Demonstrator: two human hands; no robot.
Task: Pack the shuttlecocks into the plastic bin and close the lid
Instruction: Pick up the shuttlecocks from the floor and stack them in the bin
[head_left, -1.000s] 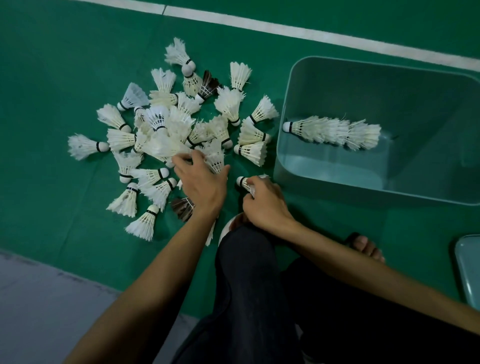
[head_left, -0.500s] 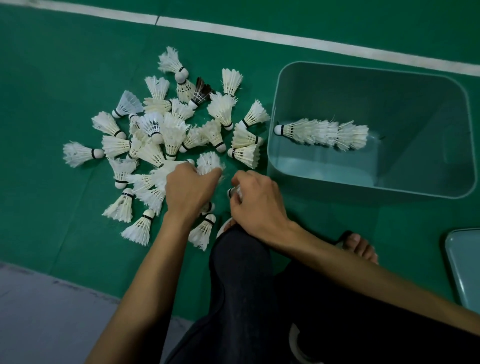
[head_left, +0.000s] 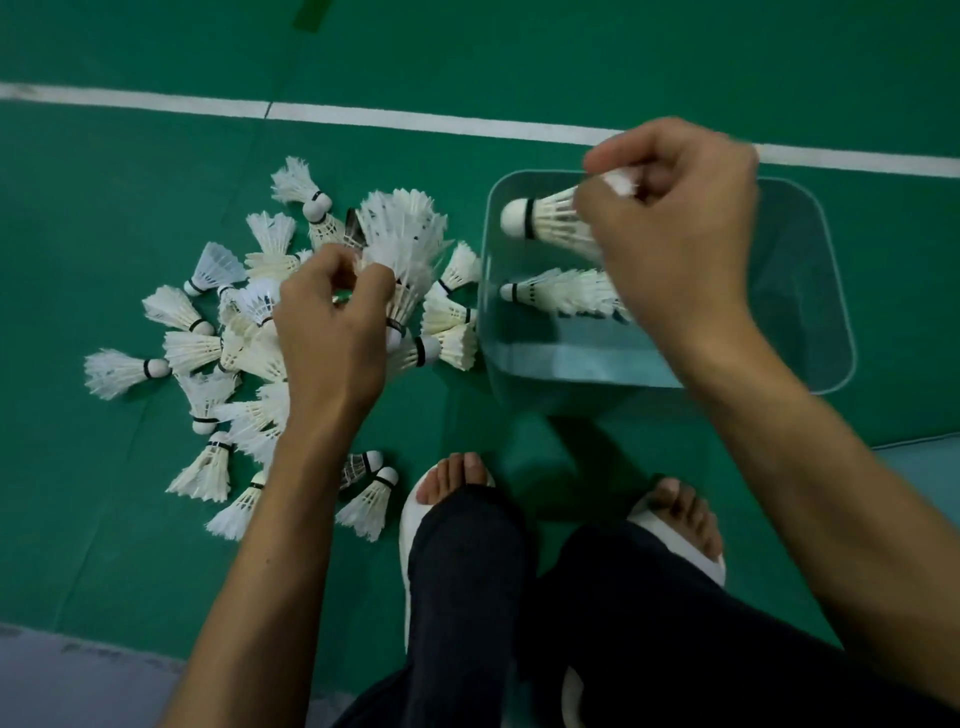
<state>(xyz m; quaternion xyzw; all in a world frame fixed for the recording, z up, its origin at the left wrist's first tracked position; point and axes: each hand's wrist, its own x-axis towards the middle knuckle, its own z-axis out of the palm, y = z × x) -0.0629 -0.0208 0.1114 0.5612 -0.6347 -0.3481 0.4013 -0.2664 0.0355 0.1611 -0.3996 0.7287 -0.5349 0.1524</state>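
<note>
Several white shuttlecocks (head_left: 187, 332) lie scattered on the green floor at the left. My left hand (head_left: 332, 332) is raised over the pile and grips a shuttlecock (head_left: 405, 228) by its base, feathers pointing up. Over the clear plastic bin (head_left: 810, 332) at the right, my right hand (head_left: 675, 228) holds another shuttlecock (head_left: 545, 218) by its feathers, its cork pointing left. A nested row of shuttlecocks (head_left: 561, 291) lies inside the bin, partly hidden by my right hand.
A white court line (head_left: 363, 117) runs behind the pile and bin. My two feet in white slippers (head_left: 457, 483) stand just in front of the bin. A pale lid edge (head_left: 919, 467) shows at the right border. Grey floor begins at the bottom left.
Both hands have lifted off the floor, each with a shuttlecock. My right hand has moved up and right over the bin; my left has risen above the pile. The camera has tilted forward.
</note>
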